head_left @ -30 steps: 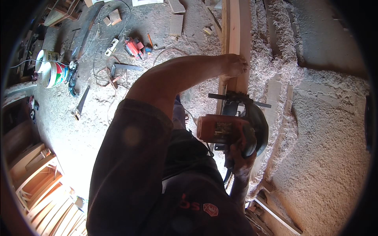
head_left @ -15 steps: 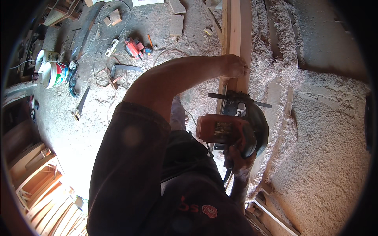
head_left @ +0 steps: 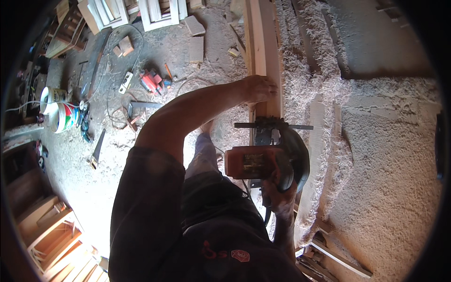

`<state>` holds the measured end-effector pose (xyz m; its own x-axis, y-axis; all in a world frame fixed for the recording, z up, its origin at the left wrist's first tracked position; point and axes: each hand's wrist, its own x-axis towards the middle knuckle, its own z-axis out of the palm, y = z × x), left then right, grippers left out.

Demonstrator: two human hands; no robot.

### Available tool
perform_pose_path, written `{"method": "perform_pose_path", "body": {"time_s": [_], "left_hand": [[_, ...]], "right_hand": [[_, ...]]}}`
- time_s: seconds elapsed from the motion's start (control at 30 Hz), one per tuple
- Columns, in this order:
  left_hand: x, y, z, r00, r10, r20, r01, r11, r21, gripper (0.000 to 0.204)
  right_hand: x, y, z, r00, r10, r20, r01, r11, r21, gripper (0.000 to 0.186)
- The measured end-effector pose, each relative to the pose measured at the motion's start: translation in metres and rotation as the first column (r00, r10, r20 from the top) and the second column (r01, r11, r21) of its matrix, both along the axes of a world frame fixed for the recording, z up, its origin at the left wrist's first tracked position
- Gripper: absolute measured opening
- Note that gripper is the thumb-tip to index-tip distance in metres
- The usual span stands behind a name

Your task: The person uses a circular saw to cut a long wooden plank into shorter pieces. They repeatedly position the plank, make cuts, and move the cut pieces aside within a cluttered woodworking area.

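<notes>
My right hand (head_left: 281, 193) is wrapped around the rear handle of a circular saw (head_left: 251, 162), which has a reddish motor housing and a dark blade guard. The saw's base rests over a long, pale wooden board (head_left: 266, 42), and a dark guide bar (head_left: 300, 127) crosses its front. Ahead of the saw, my left hand (head_left: 260, 89) presses on the board with its fingers curled over the top toward the right edge. A cord runs down from the saw near my right hand. The blade is hidden by the guard and housing.
Curled wood shavings (head_left: 324, 51) lie thick along the board's right. On the floor at left are a red power tool (head_left: 151, 82), a power strip (head_left: 125, 82), a handsaw (head_left: 98, 149), loose cords and two buckets (head_left: 63, 117). White frames (head_left: 159, 14) stand at the far end.
The view has shifted, bringing more of the white frames into sight at the far end. My left hand still presses on the board and my right still grips the saw.
</notes>
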<state>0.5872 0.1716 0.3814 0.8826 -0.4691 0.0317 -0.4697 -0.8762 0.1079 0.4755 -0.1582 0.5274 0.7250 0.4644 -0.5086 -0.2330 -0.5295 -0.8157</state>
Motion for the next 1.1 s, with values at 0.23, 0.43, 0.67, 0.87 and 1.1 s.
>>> {"method": "perform_pose_path", "body": {"time_s": [0.23,0.43,0.67,0.87,1.1], "left_hand": [[0.012,0.021,-0.005,0.992,0.058,0.116,-0.077,0.983,0.166,0.052],[0.021,0.039,-0.002,0.996,0.069,0.060,-0.079,0.977,0.196,0.052],[-0.006,0.050,-0.011,0.902,0.432,0.014,-0.425,0.892,-0.154,0.068],[-0.134,0.023,-0.020,0.456,0.456,-0.764,-0.773,-0.223,-0.595,0.060],[-0.163,-0.066,0.055,0.511,0.366,-0.778,-0.630,-0.457,-0.629,0.050]], "right_hand": [[0.017,0.025,0.002,0.995,0.041,0.088,-0.039,0.999,-0.023,0.028],[0.032,0.047,0.005,0.989,0.069,0.129,-0.082,0.992,0.094,0.032],[0.051,0.067,-0.003,0.978,0.097,0.185,-0.115,0.989,0.089,0.047],[0.068,0.090,-0.008,0.959,0.071,0.274,-0.132,0.969,0.210,0.056],[0.086,0.115,-0.014,0.946,0.062,0.319,-0.123,0.977,0.176,0.055]]}}
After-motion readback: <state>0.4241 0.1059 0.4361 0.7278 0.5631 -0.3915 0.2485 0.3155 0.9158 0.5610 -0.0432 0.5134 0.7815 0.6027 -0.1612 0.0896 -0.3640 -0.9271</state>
